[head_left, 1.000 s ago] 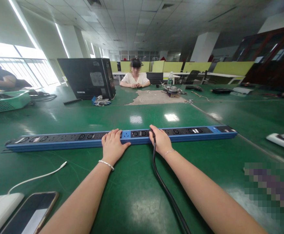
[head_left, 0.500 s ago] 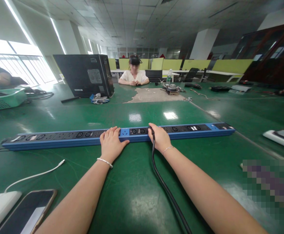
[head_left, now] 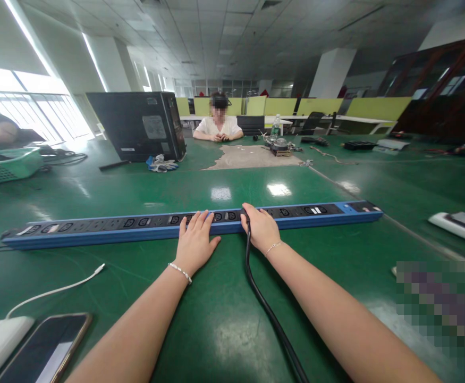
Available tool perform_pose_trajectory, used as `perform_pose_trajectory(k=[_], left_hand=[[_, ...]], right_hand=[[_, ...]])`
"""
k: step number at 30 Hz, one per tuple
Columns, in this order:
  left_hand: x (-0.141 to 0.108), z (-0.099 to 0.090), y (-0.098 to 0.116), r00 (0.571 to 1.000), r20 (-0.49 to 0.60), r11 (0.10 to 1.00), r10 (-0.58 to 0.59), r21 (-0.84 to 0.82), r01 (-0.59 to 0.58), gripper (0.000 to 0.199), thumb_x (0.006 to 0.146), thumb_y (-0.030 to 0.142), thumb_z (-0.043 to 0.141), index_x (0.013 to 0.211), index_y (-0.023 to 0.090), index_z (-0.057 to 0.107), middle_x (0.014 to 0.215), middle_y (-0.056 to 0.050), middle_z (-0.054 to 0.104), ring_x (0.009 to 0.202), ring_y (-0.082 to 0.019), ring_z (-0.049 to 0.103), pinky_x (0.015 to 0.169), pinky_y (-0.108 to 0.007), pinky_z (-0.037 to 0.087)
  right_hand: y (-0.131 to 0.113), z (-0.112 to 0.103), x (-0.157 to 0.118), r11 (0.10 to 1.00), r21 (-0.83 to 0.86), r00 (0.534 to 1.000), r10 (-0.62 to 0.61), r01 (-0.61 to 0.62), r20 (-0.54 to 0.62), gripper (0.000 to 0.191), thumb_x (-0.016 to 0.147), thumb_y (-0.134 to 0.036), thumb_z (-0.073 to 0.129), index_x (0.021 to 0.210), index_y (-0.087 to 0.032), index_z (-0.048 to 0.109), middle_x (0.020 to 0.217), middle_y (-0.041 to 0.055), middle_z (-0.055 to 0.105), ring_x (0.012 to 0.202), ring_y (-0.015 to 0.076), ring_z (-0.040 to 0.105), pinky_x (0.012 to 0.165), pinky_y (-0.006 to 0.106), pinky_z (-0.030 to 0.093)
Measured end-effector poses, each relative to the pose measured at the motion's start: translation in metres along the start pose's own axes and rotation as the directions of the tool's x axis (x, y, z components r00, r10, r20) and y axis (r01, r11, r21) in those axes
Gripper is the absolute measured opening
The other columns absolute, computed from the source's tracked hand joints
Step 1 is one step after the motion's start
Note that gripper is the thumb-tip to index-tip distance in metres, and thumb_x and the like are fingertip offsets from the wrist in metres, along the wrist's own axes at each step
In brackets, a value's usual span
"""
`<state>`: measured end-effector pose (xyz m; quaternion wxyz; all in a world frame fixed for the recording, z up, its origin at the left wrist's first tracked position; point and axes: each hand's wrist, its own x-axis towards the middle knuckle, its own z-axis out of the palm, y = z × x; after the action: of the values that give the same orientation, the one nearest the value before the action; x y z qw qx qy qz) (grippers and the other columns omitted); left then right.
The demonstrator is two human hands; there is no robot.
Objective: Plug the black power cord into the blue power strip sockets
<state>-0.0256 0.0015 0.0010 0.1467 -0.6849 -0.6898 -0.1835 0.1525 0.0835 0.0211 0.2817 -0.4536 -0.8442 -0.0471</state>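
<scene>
A long blue power strip [head_left: 96,238] with a row of black sockets lies across the green table. My left hand [head_left: 195,238] rests on it near the middle, fingers stretched out and thumb apart, covering some sockets and most of a blue one. My right hand [head_left: 261,227] is closed around the plug [head_left: 245,214] of a black power cord, at the strip just right of centre. The plug's end is hidden by my fingers, so how deep it sits in a socket I cannot tell. The black cord [head_left: 261,299] runs down toward me.
Near left lie a phone [head_left: 43,348], a white charger [head_left: 3,340] and its cable [head_left: 57,288]. Farther back stand a black computer case [head_left: 132,127], gloves [head_left: 161,164] and a green basket [head_left: 9,166]. A person [head_left: 218,125] sits opposite. A white device [head_left: 459,229] lies right.
My left hand has slid a little to the right along the strip, uncovering a socket on its left. My right hand stays at the same place with the plug.
</scene>
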Motion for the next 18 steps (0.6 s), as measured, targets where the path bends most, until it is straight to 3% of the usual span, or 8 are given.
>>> perform_pose_trajectory(k=[9,15,18], left_hand=[[0.0013,-0.0012,0.0001,1.0,0.008,1.0,-0.008,-0.007,0.008,0.057,0.082,0.037,0.051,0.135,0.021,0.04,0.142,-0.007,0.044,0.131,-0.025,0.035,0.111,-0.047,0.016],[0.0016,-0.0006,-0.0004,1.0,0.009,1.0,-0.009,-0.01,0.01,0.057,0.081,0.037,0.051,0.135,0.023,0.04,0.142,-0.007,0.044,0.131,-0.025,0.035,0.111,-0.046,0.017],[0.0019,-0.0002,-0.0011,1.0,0.007,1.0,-0.011,-0.01,0.011,0.056,0.081,0.037,0.051,0.134,0.023,0.041,0.141,-0.007,0.044,0.131,-0.025,0.036,0.11,-0.045,0.018]], right_hand=[[0.011,-0.001,0.0052,0.986,-0.091,0.99,-0.133,0.136,0.044,0.035,0.091,-0.028,0.037,0.117,-0.013,0.055,0.112,0.0115,0.066,0.094,0.0198,0.063,0.094,0.033,0.039],[0.0095,-0.0017,0.0019,0.989,-0.093,0.993,-0.113,0.116,0.038,0.034,0.092,-0.029,0.036,0.115,-0.015,0.057,0.104,0.0105,0.068,0.086,0.0191,0.064,0.081,0.029,0.044],[0.0087,0.0018,-0.0003,0.995,-0.047,0.996,-0.093,0.093,-0.004,0.033,0.091,-0.029,0.038,0.115,-0.015,0.057,0.105,0.0098,0.067,0.09,0.0192,0.063,0.083,0.028,0.044]])
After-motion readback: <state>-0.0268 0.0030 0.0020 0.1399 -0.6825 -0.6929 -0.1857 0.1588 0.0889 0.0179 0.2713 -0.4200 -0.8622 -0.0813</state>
